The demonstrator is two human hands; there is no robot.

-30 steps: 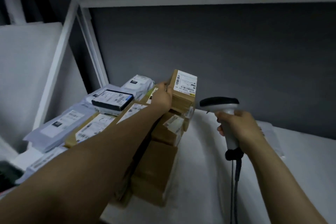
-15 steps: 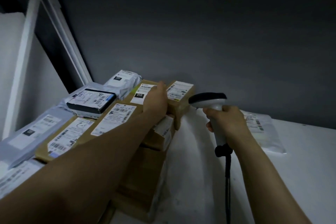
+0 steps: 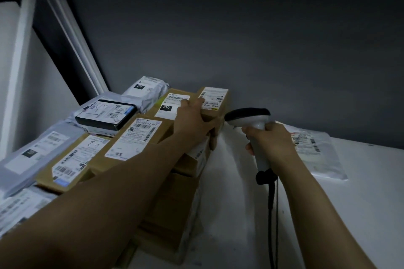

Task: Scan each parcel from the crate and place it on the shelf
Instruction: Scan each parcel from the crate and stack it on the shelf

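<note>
In the head view, the left hand (image 3: 194,121) grips the small parcel (image 3: 215,101) atop the box stack (image 3: 172,207) on the shelf (image 3: 349,214). The parcel's long axis runs away beyond that hand's fingertips. The right hand (image 3: 272,141), clamped round the scanner (image 3: 248,116), sits just right of the parcel, apart from the left.

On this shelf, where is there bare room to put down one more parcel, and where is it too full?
Bare shelf lies in front of and right of the clear mailer bag, and in a strip between that bag and the cardboard stack, under the scanner in the right hand. Left of it, boxes and grey mailers crowd together.
</note>
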